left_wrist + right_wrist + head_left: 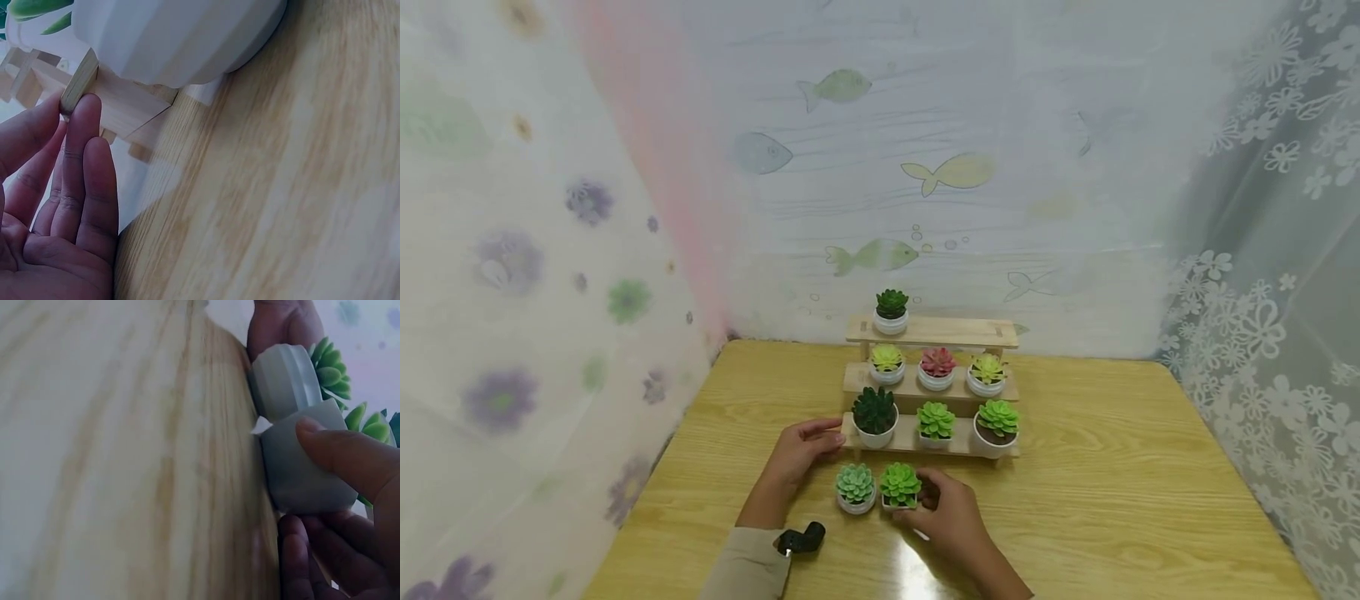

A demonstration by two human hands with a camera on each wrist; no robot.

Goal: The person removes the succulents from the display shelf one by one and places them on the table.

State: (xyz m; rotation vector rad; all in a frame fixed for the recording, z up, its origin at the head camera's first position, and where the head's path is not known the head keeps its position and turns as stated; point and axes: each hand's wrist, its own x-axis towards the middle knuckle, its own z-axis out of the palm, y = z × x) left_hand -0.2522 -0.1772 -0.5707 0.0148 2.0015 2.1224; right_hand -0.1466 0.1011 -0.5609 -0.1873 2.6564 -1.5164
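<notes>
A three-tier wooden plant stand (943, 331) stands on the table with potted succulents on every tier. At its lower left, my left hand (801, 454) pinches the end of the bottom board (80, 81) between thumb and fingers. In front of the stand, my right hand (953, 512) grips a bright green succulent (900, 482) by its square white pot (303, 465), thumb on one side and fingers on the other. Right beside it sits a pale green succulent (855, 483) in a ribbed round white pot (284, 381).
The top tier bears one dark green succulent (892, 303). A red succulent (937, 362) sits between two yellow-green ones on the middle tier. On the bottom tier are a large dark succulent (875, 410) and two bright green ones. A patterned curtain (925, 208) hangs behind the table (1112, 483).
</notes>
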